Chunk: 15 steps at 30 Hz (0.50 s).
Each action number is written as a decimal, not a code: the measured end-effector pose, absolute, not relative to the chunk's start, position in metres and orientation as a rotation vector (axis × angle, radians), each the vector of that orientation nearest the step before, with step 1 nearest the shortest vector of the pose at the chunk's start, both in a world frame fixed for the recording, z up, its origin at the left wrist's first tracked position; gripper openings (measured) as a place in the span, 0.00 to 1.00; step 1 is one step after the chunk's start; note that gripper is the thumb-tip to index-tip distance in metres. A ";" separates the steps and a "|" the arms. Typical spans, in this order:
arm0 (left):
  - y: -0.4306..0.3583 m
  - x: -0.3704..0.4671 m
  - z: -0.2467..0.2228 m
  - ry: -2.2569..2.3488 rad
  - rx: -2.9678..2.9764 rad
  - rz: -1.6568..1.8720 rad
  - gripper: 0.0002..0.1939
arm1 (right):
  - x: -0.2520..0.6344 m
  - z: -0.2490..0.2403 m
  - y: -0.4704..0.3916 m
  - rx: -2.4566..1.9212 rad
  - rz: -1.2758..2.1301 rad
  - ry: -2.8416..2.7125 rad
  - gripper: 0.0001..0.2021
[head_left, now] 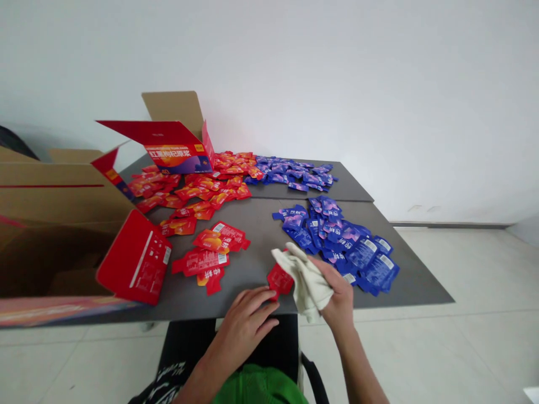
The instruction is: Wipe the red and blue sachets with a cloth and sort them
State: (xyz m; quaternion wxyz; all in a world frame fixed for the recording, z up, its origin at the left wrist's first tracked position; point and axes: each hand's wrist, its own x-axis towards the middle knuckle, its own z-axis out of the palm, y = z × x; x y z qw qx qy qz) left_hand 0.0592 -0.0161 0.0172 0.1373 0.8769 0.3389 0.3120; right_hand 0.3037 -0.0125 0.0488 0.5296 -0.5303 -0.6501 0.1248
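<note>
A single red pouch (279, 279) lies near the table's front edge, partly covered by a pale cloth (309, 283). My right hand (339, 294) grips the cloth, fingers wrapped round it. At the pouch's lower left corner, my left hand (249, 318) rests its fingertips, its fingers apart and not wrapped round anything. Left of my hands, several red pouches (201, 261) lie loosely overlapped. To the right is a spread of blue pouches (364, 253), some face down with white labels showing.
A large open carton (63, 224) fills the left side, its red flap (141, 264) sticking out over the grey table (261, 224). Behind stands an open red box (177, 148). More red pouches (202, 185) and blue pouches (295, 171) are heaped at the back.
</note>
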 end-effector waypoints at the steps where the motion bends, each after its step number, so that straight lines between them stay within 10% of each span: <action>1: -0.016 0.060 0.015 0.980 2.544 0.902 0.13 | 0.297 0.050 -0.011 -1.221 0.332 -1.709 0.19; 15: -0.011 0.064 0.003 0.991 2.515 1.012 0.09 | 0.308 0.056 0.030 -1.435 0.207 -1.951 0.28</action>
